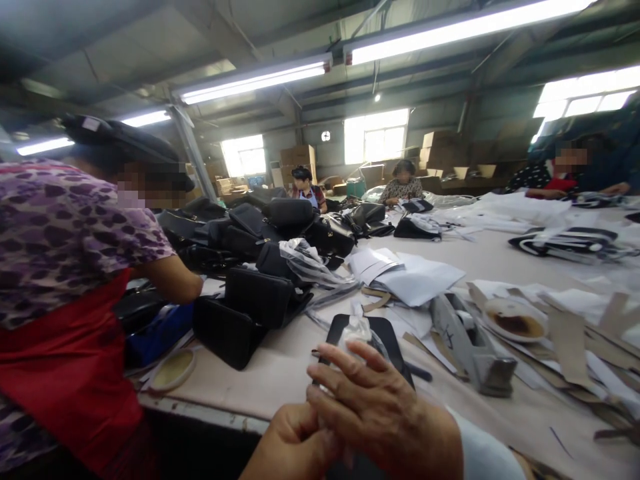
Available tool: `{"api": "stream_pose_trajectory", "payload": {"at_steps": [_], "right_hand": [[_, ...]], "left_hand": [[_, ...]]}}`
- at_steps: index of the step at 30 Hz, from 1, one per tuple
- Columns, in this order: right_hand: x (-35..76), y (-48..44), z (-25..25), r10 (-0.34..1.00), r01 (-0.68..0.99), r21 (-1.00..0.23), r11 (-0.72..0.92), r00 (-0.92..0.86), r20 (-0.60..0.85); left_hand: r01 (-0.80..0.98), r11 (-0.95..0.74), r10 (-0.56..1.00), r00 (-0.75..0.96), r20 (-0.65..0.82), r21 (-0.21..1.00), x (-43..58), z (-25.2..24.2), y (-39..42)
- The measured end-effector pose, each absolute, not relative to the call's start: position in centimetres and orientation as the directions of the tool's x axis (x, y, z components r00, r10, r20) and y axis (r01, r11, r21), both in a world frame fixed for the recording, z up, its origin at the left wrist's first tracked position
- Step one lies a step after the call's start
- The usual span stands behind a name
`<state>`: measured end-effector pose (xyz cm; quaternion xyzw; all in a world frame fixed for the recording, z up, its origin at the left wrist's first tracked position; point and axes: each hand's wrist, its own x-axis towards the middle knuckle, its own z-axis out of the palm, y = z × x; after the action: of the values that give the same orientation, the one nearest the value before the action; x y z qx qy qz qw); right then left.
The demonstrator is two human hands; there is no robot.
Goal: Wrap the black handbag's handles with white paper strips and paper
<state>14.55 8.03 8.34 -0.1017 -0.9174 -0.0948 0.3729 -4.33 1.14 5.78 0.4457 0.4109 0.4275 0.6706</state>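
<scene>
Right at the bottom edge we have both hands pressed together: the right hand [373, 410] lies over the left hand [295, 443], fingers stretched and slightly spread, and between them we catch a sliver of thin clear plastic [325, 427], though we cannot tell how firmly either hand grips it. The left hand looks curled, its fingers hidden under the right, and both wrists are cut off by the frame. Just beyond the fingertips sits a flat black piece [387, 337] on the desk [280, 373], with a crumpled white wrapper [356, 331] on top of it. To the right we see a grey metal tool [465, 340] and a round dish [515, 321] holding brown residue, among cardboard strips [570, 347]. No brand, label or writing is readable anywhere; things are too soft and blurred. On the left a co-worker in a purple patterned top and red apron [65, 380] leans in, forearm over black bags [250, 310]. Farther back, a heap of black bags [270, 227] and white sheets [415, 277]. At the far end, more people sit at work, too small to make out.
</scene>
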Motion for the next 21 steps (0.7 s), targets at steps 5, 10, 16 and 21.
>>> {"api": "stream_pose_trajectory", "payload": {"at_steps": [5,10,16,21], "right_hand": [[12.6,10.7,7.0,0.397,0.162,-0.426,0.890,-0.733,0.552],[14.2,15.6,8.0,0.483,0.141,-0.714,0.686,-0.822,0.301],[14.6,21.9,7.4,0.674,0.255,-0.792,0.554,-0.696,0.248],[12.8,23.1,3.3,0.746,0.309,-0.842,0.442,-0.648,0.154]], "left_hand": [[-0.299,0.201,0.970,0.192,-0.147,0.933,-4.6,6.1,1.3],[-0.463,0.078,0.996,0.001,-0.087,0.883,-5.5,9.9,3.8],[-0.515,-0.080,0.996,-0.002,0.091,0.853,-5.0,14.3,8.8],[-0.542,-0.107,0.992,0.003,0.130,0.833,-4.2,16.3,11.4]]}}
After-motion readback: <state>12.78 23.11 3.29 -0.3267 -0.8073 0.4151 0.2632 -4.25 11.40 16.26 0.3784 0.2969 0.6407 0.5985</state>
